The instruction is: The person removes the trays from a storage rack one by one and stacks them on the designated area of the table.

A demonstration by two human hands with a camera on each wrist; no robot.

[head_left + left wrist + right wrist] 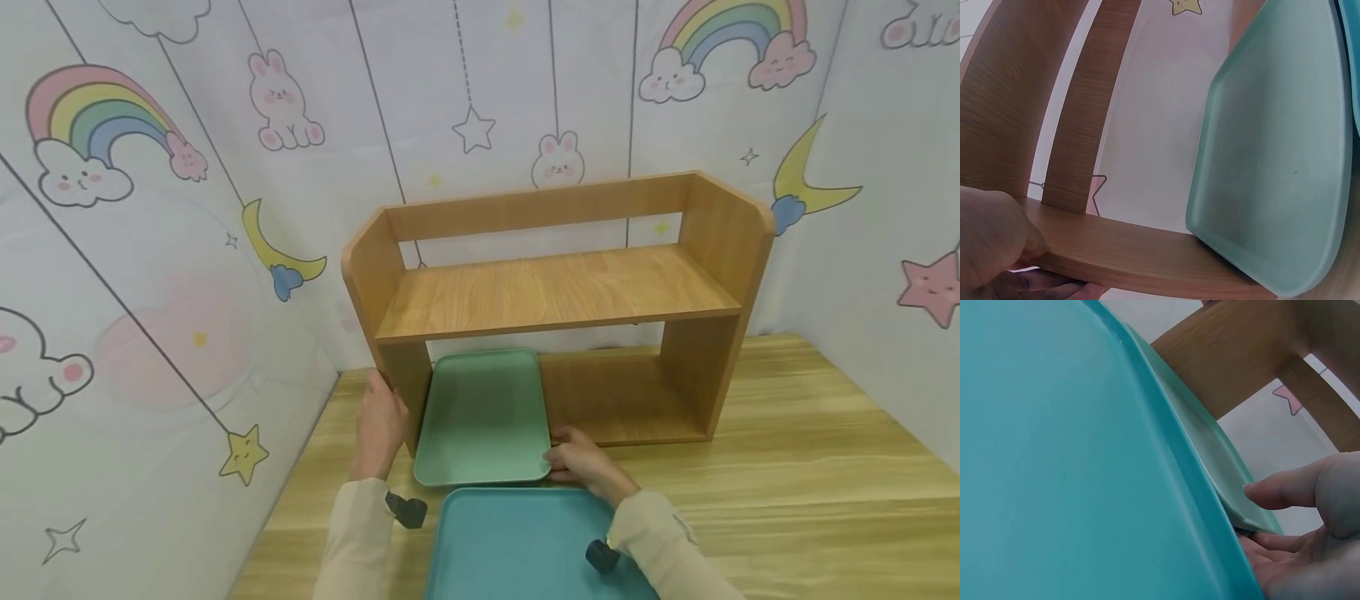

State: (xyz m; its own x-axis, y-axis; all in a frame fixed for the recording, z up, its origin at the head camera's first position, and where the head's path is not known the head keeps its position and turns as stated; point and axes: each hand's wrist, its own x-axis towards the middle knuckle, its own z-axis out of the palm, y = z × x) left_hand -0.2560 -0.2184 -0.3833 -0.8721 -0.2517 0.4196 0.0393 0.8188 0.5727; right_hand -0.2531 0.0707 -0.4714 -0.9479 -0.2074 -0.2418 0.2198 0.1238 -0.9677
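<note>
A light green tray [483, 417] lies in the lower left part of a wooden desktop shelf [555, 287], its near end sticking out past the shelf front. My left hand [378, 429] grips the shelf's left side panel [1116, 250], with the thumb on one face and the fingers on the other. At the tray's near right corner, my right hand [588, 464] holds the edge, thumb above and fingers beneath. In the right wrist view, this thumb [1285, 487] overlaps the green tray's rim. A larger blue tray [525, 542] lies right in front, partly under the right forearm.
The shelf stands on a wood-grain table [817, 467] near the back wall. Its upper board [562, 283] is bare, and the lower right space is beside the green tray. Cloth printed with rainbows, rabbits and stars covers the walls [187, 292]. Small dark cameras [408, 510] sit at both wrists.
</note>
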